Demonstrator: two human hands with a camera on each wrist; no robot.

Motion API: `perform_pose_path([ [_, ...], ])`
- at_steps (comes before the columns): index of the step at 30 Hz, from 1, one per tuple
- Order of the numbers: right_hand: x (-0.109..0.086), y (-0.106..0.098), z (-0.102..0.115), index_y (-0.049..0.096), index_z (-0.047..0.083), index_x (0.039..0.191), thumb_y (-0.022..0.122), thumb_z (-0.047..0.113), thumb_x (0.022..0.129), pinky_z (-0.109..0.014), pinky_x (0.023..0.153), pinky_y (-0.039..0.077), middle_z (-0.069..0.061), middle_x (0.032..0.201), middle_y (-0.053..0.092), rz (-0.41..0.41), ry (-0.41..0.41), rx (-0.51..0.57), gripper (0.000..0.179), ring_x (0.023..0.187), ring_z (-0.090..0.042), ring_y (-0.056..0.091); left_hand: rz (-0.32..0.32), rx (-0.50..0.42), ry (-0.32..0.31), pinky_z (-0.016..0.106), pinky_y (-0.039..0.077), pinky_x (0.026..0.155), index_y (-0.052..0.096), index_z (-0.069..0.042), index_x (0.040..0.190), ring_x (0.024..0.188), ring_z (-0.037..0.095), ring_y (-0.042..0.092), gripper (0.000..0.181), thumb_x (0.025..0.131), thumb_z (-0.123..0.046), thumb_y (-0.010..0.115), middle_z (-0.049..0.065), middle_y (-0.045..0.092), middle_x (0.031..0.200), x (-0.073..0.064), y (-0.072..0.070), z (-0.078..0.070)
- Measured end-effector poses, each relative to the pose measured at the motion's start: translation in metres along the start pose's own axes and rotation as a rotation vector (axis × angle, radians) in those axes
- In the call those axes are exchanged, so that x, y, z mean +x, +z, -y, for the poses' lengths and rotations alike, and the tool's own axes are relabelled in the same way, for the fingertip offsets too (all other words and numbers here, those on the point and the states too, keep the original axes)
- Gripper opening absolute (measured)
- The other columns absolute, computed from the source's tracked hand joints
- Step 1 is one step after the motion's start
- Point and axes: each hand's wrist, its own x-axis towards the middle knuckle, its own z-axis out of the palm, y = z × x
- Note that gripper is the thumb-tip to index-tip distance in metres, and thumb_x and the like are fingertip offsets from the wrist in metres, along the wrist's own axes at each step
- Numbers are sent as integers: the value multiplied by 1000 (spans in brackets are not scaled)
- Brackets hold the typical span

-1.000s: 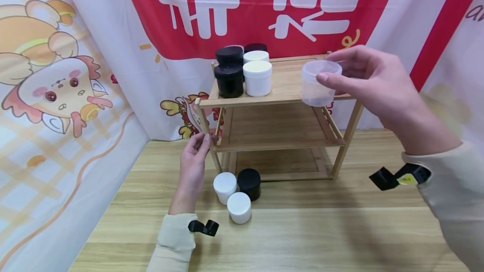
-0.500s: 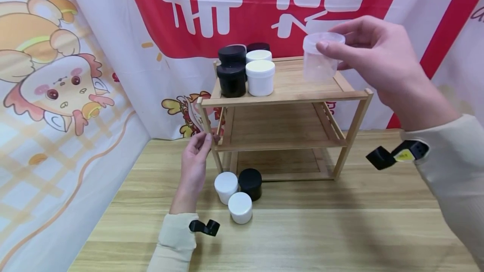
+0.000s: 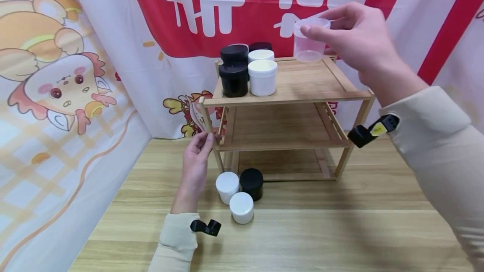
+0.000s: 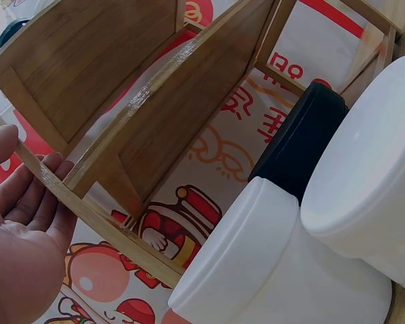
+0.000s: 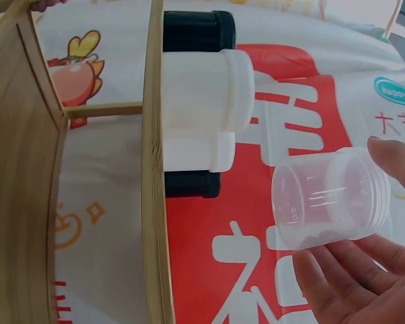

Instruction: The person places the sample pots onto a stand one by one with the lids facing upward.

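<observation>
In the head view my right hand (image 3: 357,39) holds a clear plastic jar (image 3: 309,49) by its rim, raised over the top shelf of a wooden rack (image 3: 314,79). The right wrist view shows thumb and fingers on either side of this see-through jar (image 5: 317,202), nothing visible inside it. My left hand (image 3: 195,158) grips the rack's front left post (image 3: 208,121) at the middle shelf. From the left wrist, the thumb is on one side of that post (image 4: 88,216) and the fingers reach behind it.
Lidded jars, one white (image 3: 262,79) and one black (image 3: 234,81), stand with several others at the top shelf's left end. On the table (image 3: 295,238) by the rack's left foot are two white jars (image 3: 242,209) and a black jar (image 3: 252,184). A printed curtain (image 3: 204,45) hangs behind.
My right hand has lifted the clear jar from near the top shelf's front edge, up and back over the shelf. The left hand stays on the post.
</observation>
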Motion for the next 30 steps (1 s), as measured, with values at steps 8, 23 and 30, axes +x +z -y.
perform_pose_path([
  [8, 19, 20, 7, 55, 31, 153, 83, 65, 85, -35, 113, 57, 0, 158, 56, 24, 86, -36, 81, 127, -17, 57, -8, 7, 6, 37, 40, 129, 54, -11, 149, 139, 16, 58, 47, 111, -37, 61, 6, 62, 145, 1, -1, -2],
  [23, 33, 45, -7, 56, 27, 149, 80, 68, 86, -37, 111, 59, -2, 154, 52, 66, 139, -111, 78, 136, -21, 52, -9, 22, 4, 38, 40, 129, 56, -12, 148, 140, 18, 56, 46, 110, -38, 61, 7, 60, 147, 1, 0, 1],
  [30, 39, 52, -9, 53, 28, 146, 79, 73, 84, -43, 117, 53, -2, 155, 50, 95, 194, -127, 82, 133, -26, 62, -13, 26, -2, 38, 40, 129, 56, -13, 147, 140, 18, 56, 45, 111, -38, 61, 6, 60, 147, 1, -2, 0],
])
